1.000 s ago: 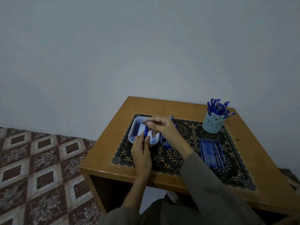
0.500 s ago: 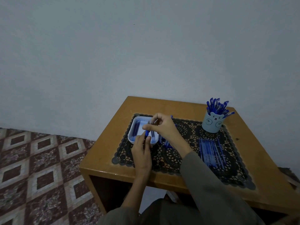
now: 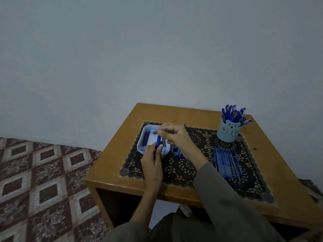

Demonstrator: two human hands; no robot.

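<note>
Patterned floor tiles (image 3: 43, 172) fill the left of my feed, below a plain grey wall. Next comes a wooden table (image 3: 122, 137) with a black lace mat (image 3: 197, 142) on it. At the mat's left end sits a white tray (image 3: 142, 137) with a few dark blue sticks in it. Over the tray's near edge the left hand (image 3: 152, 165) grips a blue pen (image 3: 158, 140) from below, fingers curled round its lower part, the pen upright. The right hand (image 3: 174, 135) pinches thumb and forefinger at the pen's top end. Loose pens (image 3: 178, 152) lie just right of the tray. Further right, pale blue refills (image 3: 225, 161) lie in a row on the mat, and behind them stands a bear-faced cup (image 3: 228, 131) full of pens
</note>
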